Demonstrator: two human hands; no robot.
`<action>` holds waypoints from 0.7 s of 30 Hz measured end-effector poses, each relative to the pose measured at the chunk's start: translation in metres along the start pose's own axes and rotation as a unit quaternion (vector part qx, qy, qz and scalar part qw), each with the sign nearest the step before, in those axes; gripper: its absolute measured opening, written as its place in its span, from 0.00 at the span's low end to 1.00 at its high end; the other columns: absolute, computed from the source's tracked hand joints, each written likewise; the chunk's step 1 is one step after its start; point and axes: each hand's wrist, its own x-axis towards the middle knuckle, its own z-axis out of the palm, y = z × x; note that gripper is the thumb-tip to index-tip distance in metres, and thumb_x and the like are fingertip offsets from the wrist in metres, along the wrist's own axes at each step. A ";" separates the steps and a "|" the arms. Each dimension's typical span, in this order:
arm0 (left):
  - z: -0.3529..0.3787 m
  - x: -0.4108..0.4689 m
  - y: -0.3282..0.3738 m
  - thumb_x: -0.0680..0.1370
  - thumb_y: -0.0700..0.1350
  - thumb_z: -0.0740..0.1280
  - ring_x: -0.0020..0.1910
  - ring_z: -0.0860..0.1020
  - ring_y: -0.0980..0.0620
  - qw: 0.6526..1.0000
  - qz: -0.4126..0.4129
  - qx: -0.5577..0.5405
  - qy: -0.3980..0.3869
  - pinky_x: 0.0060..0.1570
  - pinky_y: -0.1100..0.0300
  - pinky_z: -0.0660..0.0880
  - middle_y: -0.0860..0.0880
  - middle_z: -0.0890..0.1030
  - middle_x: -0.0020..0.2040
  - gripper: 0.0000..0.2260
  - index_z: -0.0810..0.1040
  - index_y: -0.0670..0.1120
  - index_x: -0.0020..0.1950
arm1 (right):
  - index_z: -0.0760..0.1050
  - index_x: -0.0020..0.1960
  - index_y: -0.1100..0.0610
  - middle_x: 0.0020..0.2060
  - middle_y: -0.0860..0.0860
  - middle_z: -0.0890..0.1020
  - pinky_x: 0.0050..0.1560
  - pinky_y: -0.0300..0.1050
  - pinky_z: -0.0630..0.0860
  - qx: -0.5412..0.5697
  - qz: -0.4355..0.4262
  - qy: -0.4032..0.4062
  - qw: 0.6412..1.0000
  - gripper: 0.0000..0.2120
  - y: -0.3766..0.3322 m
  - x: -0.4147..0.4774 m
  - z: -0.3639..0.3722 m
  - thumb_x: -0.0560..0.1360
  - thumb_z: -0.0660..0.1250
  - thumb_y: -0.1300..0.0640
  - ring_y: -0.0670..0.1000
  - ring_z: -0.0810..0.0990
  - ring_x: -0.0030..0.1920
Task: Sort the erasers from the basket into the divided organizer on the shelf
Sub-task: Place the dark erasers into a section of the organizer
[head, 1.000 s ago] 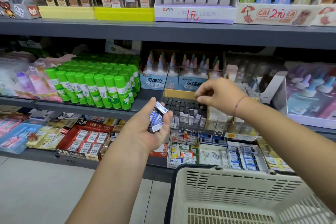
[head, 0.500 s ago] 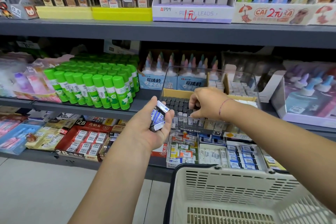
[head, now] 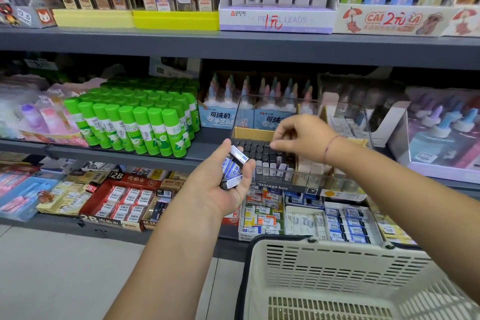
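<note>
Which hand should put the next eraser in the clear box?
Right. The right hand hovers over the clear box, its fingers apparently free, close to the erasers the left hand grips. The left hand is full, serving as the holder.
</note>
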 end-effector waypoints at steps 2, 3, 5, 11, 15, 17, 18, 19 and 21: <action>0.001 0.001 -0.003 0.73 0.50 0.72 0.23 0.79 0.49 1.000 -0.004 0.013 -0.003 0.20 0.64 0.75 0.41 0.80 0.34 0.13 0.80 0.39 0.45 | 0.81 0.42 0.55 0.40 0.52 0.83 0.45 0.41 0.77 0.094 -0.011 0.025 0.995 0.04 -0.003 -0.002 -0.011 0.72 0.72 0.54 0.45 0.77 0.39; 0.002 0.002 -0.005 0.74 0.51 0.72 0.23 0.79 0.49 1.000 -0.007 0.023 -0.006 0.20 0.64 0.75 0.41 0.80 0.35 0.13 0.80 0.39 0.45 | 0.82 0.44 0.55 0.41 0.53 0.83 0.47 0.42 0.77 0.149 -0.023 0.018 0.988 0.03 -0.007 -0.004 -0.017 0.72 0.72 0.56 0.45 0.78 0.40; 0.004 0.002 -0.010 0.74 0.51 0.72 0.23 0.78 0.50 0.998 -0.016 0.054 -0.020 0.20 0.65 0.74 0.42 0.79 0.34 0.13 0.81 0.40 0.44 | 0.82 0.48 0.53 0.46 0.55 0.84 0.49 0.39 0.77 0.241 -0.049 -0.041 0.968 0.07 -0.015 -0.009 -0.025 0.70 0.73 0.55 0.44 0.79 0.43; 0.014 0.001 -0.021 0.74 0.51 0.71 0.24 0.76 0.52 0.990 -0.036 0.114 -0.070 0.19 0.69 0.71 0.45 0.78 0.31 0.13 0.79 0.40 0.40 | 0.81 0.54 0.58 0.52 0.63 0.82 0.49 0.37 0.75 0.250 -0.051 -0.192 0.948 0.10 -0.019 -0.014 -0.027 0.73 0.69 0.59 0.51 0.79 0.46; 0.015 0.001 -0.022 0.73 0.52 0.71 0.25 0.76 0.53 0.989 -0.036 0.122 -0.082 0.19 0.68 0.71 0.46 0.78 0.31 0.13 0.79 0.42 0.42 | 0.81 0.51 0.57 0.46 0.61 0.80 0.39 0.34 0.72 0.262 -0.011 -0.220 0.939 0.07 -0.013 -0.012 -0.023 0.75 0.68 0.63 0.44 0.76 0.37; 0.014 0.001 -0.022 0.72 0.52 0.72 0.24 0.75 0.53 0.987 -0.039 0.131 -0.082 0.19 0.68 0.71 0.46 0.78 0.30 0.13 0.79 0.42 0.41 | 0.82 0.50 0.56 0.42 0.58 0.80 0.36 0.34 0.70 0.268 -0.004 -0.221 0.938 0.07 -0.012 -0.011 -0.022 0.74 0.69 0.62 0.42 0.75 0.35; 0.014 0.002 -0.023 0.72 0.52 0.72 0.24 0.75 0.53 0.987 -0.041 0.134 -0.081 0.19 0.68 0.71 0.46 0.78 0.30 0.14 0.78 0.42 0.41 | 0.82 0.50 0.55 0.41 0.57 0.80 0.37 0.34 0.70 0.266 -0.002 -0.219 0.939 0.06 -0.012 -0.011 -0.021 0.73 0.70 0.61 0.43 0.74 0.35; 0.015 0.001 -0.023 0.72 0.52 0.72 0.24 0.75 0.53 0.987 -0.042 0.132 -0.080 0.19 0.68 0.71 0.46 0.78 0.30 0.13 0.78 0.42 0.42 | 0.82 0.49 0.56 0.41 0.57 0.80 0.38 0.36 0.70 0.262 0.000 -0.215 0.941 0.06 -0.012 -0.011 -0.020 0.72 0.71 0.60 0.45 0.75 0.37; 0.015 0.001 -0.022 0.72 0.52 0.72 0.24 0.73 0.53 0.989 -0.045 0.120 -0.078 0.18 0.68 0.70 0.46 0.78 0.30 0.13 0.78 0.42 0.43 | 0.81 0.48 0.58 0.42 0.57 0.80 0.40 0.38 0.71 0.260 0.009 -0.201 0.944 0.07 -0.013 -0.011 -0.019 0.71 0.72 0.59 0.47 0.75 0.39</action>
